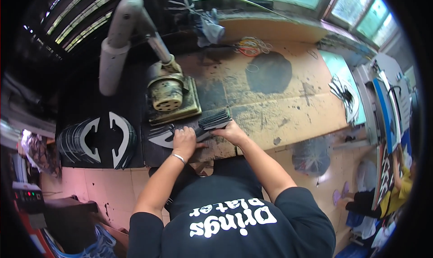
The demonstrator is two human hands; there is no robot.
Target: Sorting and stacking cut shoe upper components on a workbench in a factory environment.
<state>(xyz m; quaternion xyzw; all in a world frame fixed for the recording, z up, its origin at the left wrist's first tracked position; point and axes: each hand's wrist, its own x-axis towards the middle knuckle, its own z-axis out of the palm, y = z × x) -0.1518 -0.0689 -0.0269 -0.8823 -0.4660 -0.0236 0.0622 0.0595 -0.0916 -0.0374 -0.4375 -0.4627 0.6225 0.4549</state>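
At the table's near edge, my left hand (185, 142) is closed over a set of thin curved pieces (158, 138), with a pale face on top and dark edges fanned out behind. A ring is on one finger and a bangle on the wrist. My right hand (231, 132) grips a thick stack of dark thin pieces (214, 118) from its right end, fingers under it. Between the hands the pieces meet or overlap; I cannot tell whether they are joined. Just beyond stands a stained machine head (168, 95) on a square base.
Two fanned stacks of pale-faced curved pieces, a left one (76, 141) and a right one (122, 141), lie on the dark tabletop. A grey duct pipe (118, 46) rises behind. More pieces (345, 98) lie far right. A person in yellow (399, 190) is at the right.
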